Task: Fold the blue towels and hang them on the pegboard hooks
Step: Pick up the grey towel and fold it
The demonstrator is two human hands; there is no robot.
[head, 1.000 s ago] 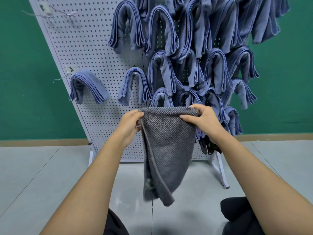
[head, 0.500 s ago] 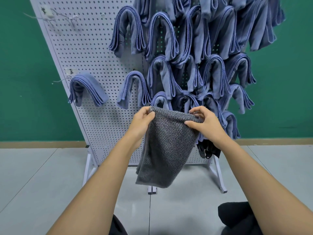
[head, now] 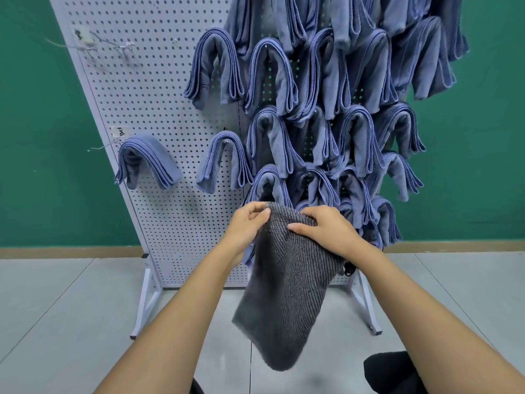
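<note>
Both the left hand [head: 250, 223] and right hand [head: 324, 231] pinch the top fold of a grey towel [head: 287, 294] hanging before the pegboard [head: 159, 137], and should probably keep its edges aligned while doubling it.

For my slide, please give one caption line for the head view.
Both hands fold a dark grey ribbed towel before a white pegboard of blue towels.

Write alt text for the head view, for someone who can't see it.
Two bare hands, left hand and right hand, pinch the top edge of a dark grey ribbed towel hanging in front of a white pegboard. Folded blue towels drape over hooks across its right side; bare wire hooks remain at upper left.
</note>
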